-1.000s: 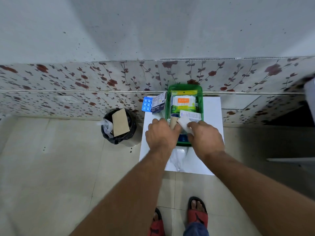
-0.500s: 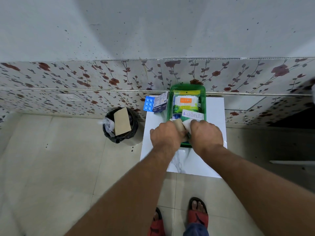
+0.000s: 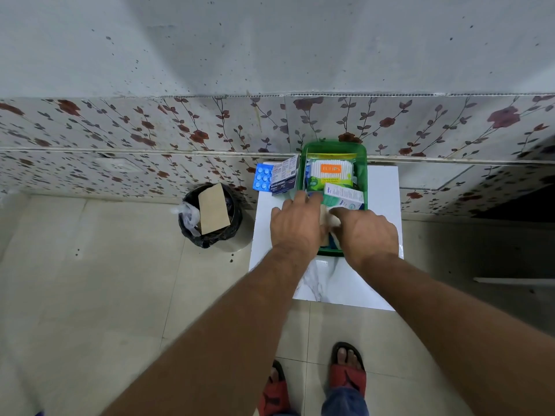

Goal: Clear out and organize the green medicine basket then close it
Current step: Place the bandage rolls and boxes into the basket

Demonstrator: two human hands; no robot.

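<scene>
Head view looks down on a green medicine basket [image 3: 362, 163] standing on a white marble-patterned surface [image 3: 384, 205] pushed against a floral-tiled wall [image 3: 150, 127]. The basket is rectangular, its long axis running from near to far, with the far short end touching the wall and the near end under the person's hands. Inside, at the far end, lies a pack of cotton buds [image 3: 332, 172] with an orange label, its length set across the basket. Just nearer, a white and green medicine box [image 3: 345, 198] lies slightly skewed, one end pointing toward the right wall of the basket.

Left hand [image 3: 295, 223] and right hand [image 3: 365, 232] meet over the near half of the basket. Their fingers [image 3: 303, 199] are curled around a beige roll [image 3: 324, 216] and a pale wad held between both hands; how tightly they grip cannot be told.

Outside the basket, on the far left corner of the surface, a blue blister pack of tablets [image 3: 262, 177] lies beside a white and dark blue box [image 3: 283, 180] that leans against the basket's left wall. On the floor to the left stands a black-lined bin [image 3: 210, 217] with a brown cardboard piece [image 3: 213, 208] sticking out. Red sandals [image 3: 348, 376] show at the near edge.
</scene>
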